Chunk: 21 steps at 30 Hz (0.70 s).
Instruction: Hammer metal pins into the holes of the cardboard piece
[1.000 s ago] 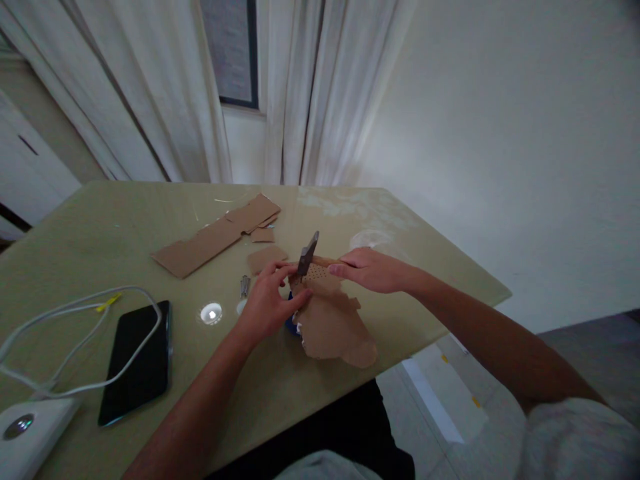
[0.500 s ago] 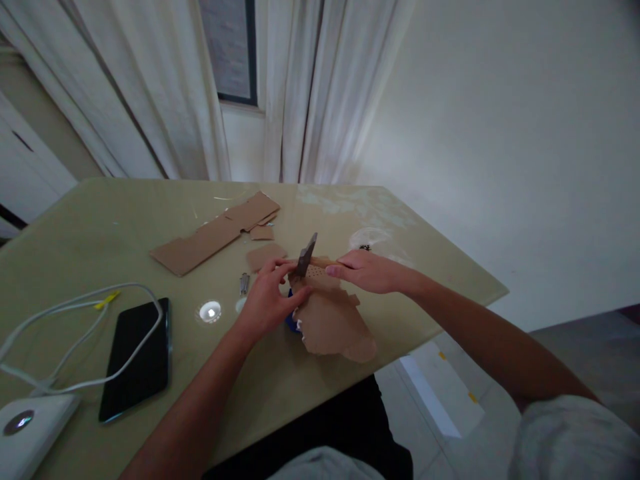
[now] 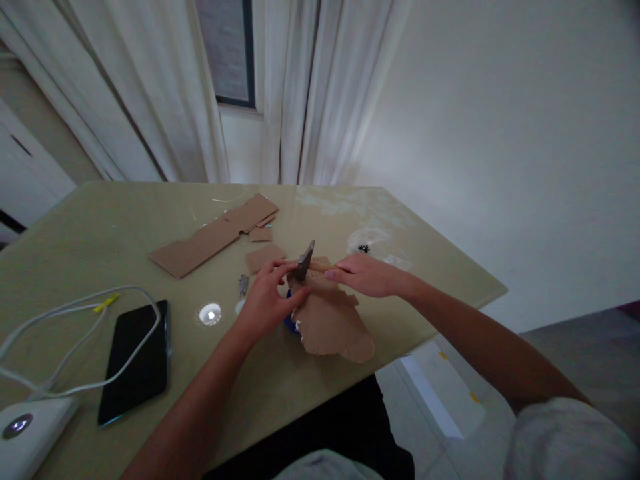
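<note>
My right hand (image 3: 367, 273) is wrapped round the wooden handle of a hammer (image 3: 305, 261), whose dark metal head is low over a torn piece of brown cardboard (image 3: 333, 323). Small holes dot the far part of this cardboard. My left hand (image 3: 270, 297) holds its left edge, thumb on top and fingers close beside the hammer head. Whether a nail is between those fingers cannot be made out. Under the cardboard's left side, part of a blue object (image 3: 291, 323) shows; the rest is covered.
Several nails (image 3: 243, 285) lie left of my left hand. Beyond are a long cardboard strip (image 3: 215, 240) and smaller scraps (image 3: 265, 257). Small black pieces (image 3: 363, 249) lie on clear plastic (image 3: 385, 247). A black tablet (image 3: 137, 363) and white cable (image 3: 75, 387) occupy the table's left.
The hammer head has dropped slightly toward the cardboard, and my right hand is a little lower. My left hand keeps its place on the cardboard. The whole view has shifted slightly.
</note>
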Each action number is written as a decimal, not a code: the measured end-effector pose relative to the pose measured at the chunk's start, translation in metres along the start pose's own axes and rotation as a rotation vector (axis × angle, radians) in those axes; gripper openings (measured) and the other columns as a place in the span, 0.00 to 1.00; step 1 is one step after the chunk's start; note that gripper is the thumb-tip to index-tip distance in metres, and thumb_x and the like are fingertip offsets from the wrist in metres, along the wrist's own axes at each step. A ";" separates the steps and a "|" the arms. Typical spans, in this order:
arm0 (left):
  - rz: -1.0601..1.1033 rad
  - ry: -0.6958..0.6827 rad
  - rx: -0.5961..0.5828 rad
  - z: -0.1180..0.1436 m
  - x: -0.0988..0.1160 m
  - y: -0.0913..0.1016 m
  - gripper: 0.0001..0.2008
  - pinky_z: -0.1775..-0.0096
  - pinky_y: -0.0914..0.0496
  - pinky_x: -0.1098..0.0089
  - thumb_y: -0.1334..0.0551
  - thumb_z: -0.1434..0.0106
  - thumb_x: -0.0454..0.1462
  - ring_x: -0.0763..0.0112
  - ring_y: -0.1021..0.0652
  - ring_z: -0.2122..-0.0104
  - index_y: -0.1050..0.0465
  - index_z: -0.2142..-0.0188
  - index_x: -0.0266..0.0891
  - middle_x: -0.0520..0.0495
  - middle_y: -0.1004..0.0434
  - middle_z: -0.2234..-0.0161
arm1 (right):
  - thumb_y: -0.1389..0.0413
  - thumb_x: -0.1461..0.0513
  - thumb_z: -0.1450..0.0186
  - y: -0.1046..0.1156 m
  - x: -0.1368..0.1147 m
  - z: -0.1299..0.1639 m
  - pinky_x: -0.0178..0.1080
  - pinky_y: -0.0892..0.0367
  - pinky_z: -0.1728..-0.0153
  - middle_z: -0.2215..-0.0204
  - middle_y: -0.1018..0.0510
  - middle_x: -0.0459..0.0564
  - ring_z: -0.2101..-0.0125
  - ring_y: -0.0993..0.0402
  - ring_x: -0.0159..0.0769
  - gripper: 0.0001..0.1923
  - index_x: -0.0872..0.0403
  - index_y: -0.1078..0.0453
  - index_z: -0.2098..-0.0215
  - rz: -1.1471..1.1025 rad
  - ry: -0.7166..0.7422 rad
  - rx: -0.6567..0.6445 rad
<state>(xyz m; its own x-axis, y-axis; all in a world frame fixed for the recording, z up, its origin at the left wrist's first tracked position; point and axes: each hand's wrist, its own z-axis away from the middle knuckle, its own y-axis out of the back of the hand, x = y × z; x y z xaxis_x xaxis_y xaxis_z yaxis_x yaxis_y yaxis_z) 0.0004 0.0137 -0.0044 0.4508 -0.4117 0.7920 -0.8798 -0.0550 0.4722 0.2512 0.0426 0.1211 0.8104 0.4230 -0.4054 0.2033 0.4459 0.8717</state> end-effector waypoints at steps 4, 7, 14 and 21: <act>-0.001 0.000 0.000 0.000 -0.001 0.000 0.21 0.45 0.22 0.55 0.26 0.34 0.47 0.54 0.19 0.46 0.17 0.44 0.44 0.40 0.21 0.44 | 0.50 0.44 0.18 -0.001 0.002 -0.002 0.40 0.43 0.65 0.74 0.25 0.48 0.71 0.30 0.35 0.31 0.55 0.28 0.71 0.012 -0.014 0.021; 0.003 0.002 0.013 0.000 -0.002 -0.001 0.20 0.49 0.21 0.58 0.26 0.35 0.47 0.56 0.19 0.49 0.17 0.46 0.44 0.41 0.21 0.46 | 0.50 0.45 0.17 0.000 0.003 -0.003 0.40 0.42 0.65 0.71 0.21 0.52 0.69 0.29 0.37 0.31 0.55 0.24 0.69 0.079 -0.002 0.000; 0.011 -0.002 0.015 0.000 -0.001 -0.001 0.21 0.52 0.21 0.61 0.26 0.35 0.46 0.60 0.20 0.55 0.17 0.45 0.44 0.42 0.21 0.47 | 0.51 0.46 0.17 -0.001 -0.003 -0.003 0.40 0.42 0.66 0.71 0.21 0.52 0.70 0.30 0.36 0.30 0.55 0.25 0.69 0.067 -0.010 0.018; -0.018 -0.001 0.011 0.003 -0.002 -0.002 0.26 0.50 0.21 0.59 0.27 0.33 0.48 0.62 0.21 0.58 0.20 0.39 0.44 0.42 0.22 0.45 | 0.51 0.33 0.23 0.010 0.016 0.004 0.40 0.46 0.68 0.76 0.34 0.44 0.73 0.37 0.33 0.36 0.51 0.38 0.74 -0.106 0.086 0.175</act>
<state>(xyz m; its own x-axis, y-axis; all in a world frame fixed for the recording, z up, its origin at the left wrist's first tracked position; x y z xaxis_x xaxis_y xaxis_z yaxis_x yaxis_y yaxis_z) 0.0009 0.0122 -0.0080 0.4664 -0.4113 0.7832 -0.8732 -0.0723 0.4820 0.2683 0.0507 0.1243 0.7312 0.4501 -0.5127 0.3833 0.3507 0.8545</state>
